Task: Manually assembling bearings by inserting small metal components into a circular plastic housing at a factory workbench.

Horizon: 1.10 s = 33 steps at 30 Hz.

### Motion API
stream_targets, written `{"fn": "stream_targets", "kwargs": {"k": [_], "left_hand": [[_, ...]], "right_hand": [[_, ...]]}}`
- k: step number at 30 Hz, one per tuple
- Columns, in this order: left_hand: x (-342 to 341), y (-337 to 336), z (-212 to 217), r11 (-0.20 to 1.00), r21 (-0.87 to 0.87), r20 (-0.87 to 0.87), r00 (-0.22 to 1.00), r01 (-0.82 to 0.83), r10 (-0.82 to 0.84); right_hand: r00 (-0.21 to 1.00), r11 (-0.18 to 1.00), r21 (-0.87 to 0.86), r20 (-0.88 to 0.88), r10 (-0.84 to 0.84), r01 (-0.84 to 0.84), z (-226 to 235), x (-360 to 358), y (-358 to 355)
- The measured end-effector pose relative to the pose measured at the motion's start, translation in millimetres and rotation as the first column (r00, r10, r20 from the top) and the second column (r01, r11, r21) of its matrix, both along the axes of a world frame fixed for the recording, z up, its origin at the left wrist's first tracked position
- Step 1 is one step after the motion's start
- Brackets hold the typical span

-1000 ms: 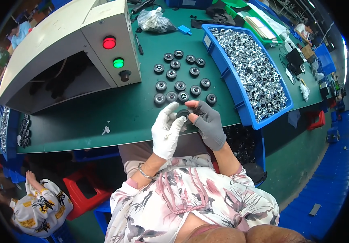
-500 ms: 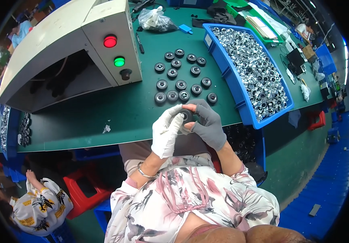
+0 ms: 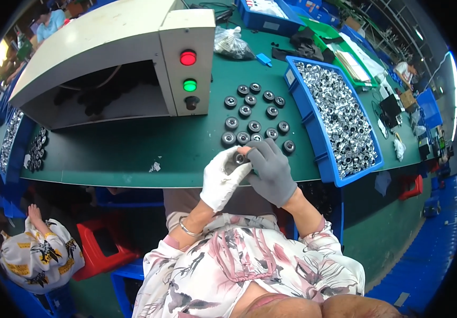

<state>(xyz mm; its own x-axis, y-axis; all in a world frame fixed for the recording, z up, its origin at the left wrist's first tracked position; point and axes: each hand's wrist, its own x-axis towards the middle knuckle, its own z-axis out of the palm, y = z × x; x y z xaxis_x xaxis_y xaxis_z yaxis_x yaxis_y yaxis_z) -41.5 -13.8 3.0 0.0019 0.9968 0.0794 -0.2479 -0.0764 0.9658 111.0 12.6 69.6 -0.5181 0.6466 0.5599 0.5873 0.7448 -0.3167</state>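
Note:
A small black wheel (image 3: 240, 158) is held between both hands just above the table's front edge. My left hand (image 3: 219, 180), in a white glove, is closed on its near left side. In a grey glove with bare fingertips, my right hand (image 3: 272, 172) grips the wheel from the right, and its back hides part of the wheel. Beyond my fingers, several similar black wheels (image 3: 245, 111) lie in loose rows on the green table (image 3: 186, 153). The nearest ones are partly covered by my right hand.
A blue bin (image 3: 321, 153) full of shiny metal parts stands to the right. At the left is a cream machine (image 3: 186, 87) with a dark opening and red and green lights. A plastic bag (image 3: 231, 42) lies behind. Another person (image 3: 40, 249) sits at lower left, near a red stool (image 3: 101, 246).
The view has shifted, so the machine and table wheels appear farther right. My right hand has turned, its back now facing up over the wheel, while my left hand keeps hold.

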Motion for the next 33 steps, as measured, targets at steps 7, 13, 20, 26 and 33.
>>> {"fn": "stream_targets", "kwargs": {"k": [7, 13, 20, 26, 33], "left_hand": [[-43, -13, 1, 0.966, 0.050, -0.027, 0.966, -0.254, 0.256], [-79, -26, -2, 0.961, 0.045, -0.051, 0.960, -0.273, 0.275], [-96, -44, -6, 0.947, 0.050, -0.123, 0.939, -0.316, 0.320], [-93, -42, -4, 0.945, 0.044, -0.099, 0.940, -0.323, 0.326], [-92, -33, -7, 0.942, 0.069, -0.143, 0.932, -0.327, 0.334]], "right_hand": [[0.989, 0.930, -0.366, -0.113, -0.094, 0.047, -14, -22, 90], [0.973, 0.855, -0.478, -0.003, -0.231, 0.201, -22, -36, 171], [0.916, 0.881, -0.386, 0.383, -0.119, 0.275, -21, -61, 155], [0.998, 0.893, -0.450, -0.050, -0.043, 0.016, -17, -22, 187], [0.826, 0.957, -0.291, 0.534, 0.177, -0.017, -4, -36, 199]]}}
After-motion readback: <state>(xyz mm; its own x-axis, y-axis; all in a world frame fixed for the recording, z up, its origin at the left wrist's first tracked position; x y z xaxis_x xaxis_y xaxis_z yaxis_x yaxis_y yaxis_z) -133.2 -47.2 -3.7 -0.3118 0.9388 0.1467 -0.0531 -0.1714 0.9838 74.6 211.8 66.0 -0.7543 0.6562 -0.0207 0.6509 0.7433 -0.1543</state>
